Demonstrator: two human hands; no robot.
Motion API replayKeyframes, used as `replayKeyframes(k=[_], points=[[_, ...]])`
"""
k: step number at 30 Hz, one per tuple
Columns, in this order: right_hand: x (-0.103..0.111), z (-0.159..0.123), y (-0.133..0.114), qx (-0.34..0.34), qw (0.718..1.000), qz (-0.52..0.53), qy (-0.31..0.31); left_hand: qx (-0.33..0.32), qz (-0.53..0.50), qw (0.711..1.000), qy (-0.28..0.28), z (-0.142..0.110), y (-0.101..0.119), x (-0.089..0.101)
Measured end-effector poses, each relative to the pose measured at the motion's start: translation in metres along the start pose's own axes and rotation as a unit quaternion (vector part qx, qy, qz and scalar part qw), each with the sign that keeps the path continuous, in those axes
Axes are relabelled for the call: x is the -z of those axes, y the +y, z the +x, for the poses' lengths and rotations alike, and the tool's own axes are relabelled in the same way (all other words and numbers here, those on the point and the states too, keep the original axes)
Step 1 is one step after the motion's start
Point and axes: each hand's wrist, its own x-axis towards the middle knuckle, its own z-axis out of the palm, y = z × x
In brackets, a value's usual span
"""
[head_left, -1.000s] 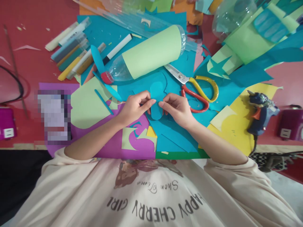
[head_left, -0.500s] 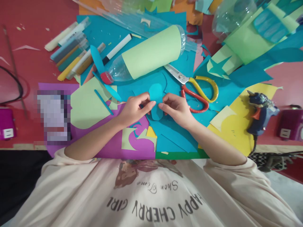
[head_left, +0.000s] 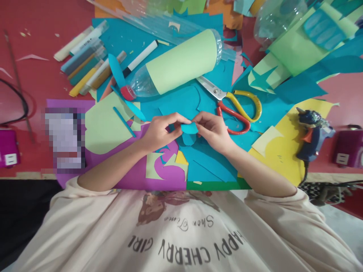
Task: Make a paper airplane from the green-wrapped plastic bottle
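Pinching: left hand [head_left: 164, 130] and right hand [head_left: 214, 130] each grip, thumb against fingers, opposite sides of a small blue paper piece [head_left: 189, 128].
Paper piece: held in the middle, just above a larger blue sheet [head_left: 212, 166]; its upper end is bent over toward the wearer, above its rounded lower end.
Shirt lettering: on the pale shirt [head_left: 181, 211], upside down in this view, "HAPPY CHERRY GIRL" in dark capitals, with "Show Time" in script beside a printed figure.
Other marks: each of two purple objects, at the left edge [head_left: 8, 147] and right edge [head_left: 350, 149], bears a white tag too small to read; a marker in the pile of markers [head_left: 87, 56] has dark print, illegible.
Wrapped bottle: clear plastic bottle [head_left: 184, 62], lying on its side beyond the hands, light green paper around its middle, red cap [head_left: 127, 93] with blue blades beside it.
Second bottle: clear container [head_left: 279, 22] at upper right, beside green paper; contents cannot be made out.
Tools: scissors [head_left: 227, 100], with red and yellow handles, near the right hand; glue gun [head_left: 314, 132] on yellow paper [head_left: 283, 162].
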Motion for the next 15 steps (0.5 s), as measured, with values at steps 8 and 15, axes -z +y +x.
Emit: replayKeyframes(k=[8, 15], points=[[-0.002, -0.0015, -0.0008, -0.012, 1.0, 0.027, 0.011, -0.019, -0.01, 1.0, 0.006, -0.001, -0.004, 0.0006], [-0.0003, -0.0004, 0.0008, -0.021, 1.0, 0.02, 0.005, -0.063, 0.021, 0.997, 0.04, -0.0002, -0.0044, -0.001]])
